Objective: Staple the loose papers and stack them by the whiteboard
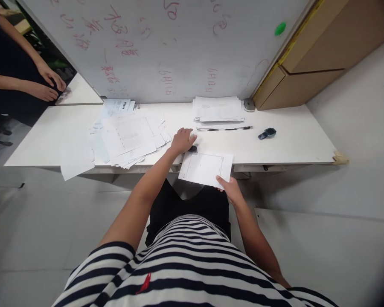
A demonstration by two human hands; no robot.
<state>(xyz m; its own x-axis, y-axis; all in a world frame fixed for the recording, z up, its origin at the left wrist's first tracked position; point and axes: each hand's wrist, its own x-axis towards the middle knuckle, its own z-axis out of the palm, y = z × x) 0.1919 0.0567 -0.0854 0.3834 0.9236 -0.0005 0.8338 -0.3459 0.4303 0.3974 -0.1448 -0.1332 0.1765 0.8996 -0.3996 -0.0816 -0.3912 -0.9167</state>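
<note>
My right hand (231, 190) pinches the near corner of a white printed sheet (205, 168) that lies half over the front edge of the white table (294, 145). My left hand (183, 140) rests curled on the tabletop just above that sheet, its fingers over a small dark object (193, 149) that is mostly hidden. A loose spread of papers (128, 136) lies to the left of my left hand.
A neat paper stack (218, 109) sits at the back by the whiteboard (166, 47), with a black pen (225, 128) in front of it. A dark blue gadget (267, 134) lies to the right. Cardboard boxes (310, 64) stand at back right. Another person's hands (48, 83) rest at far left.
</note>
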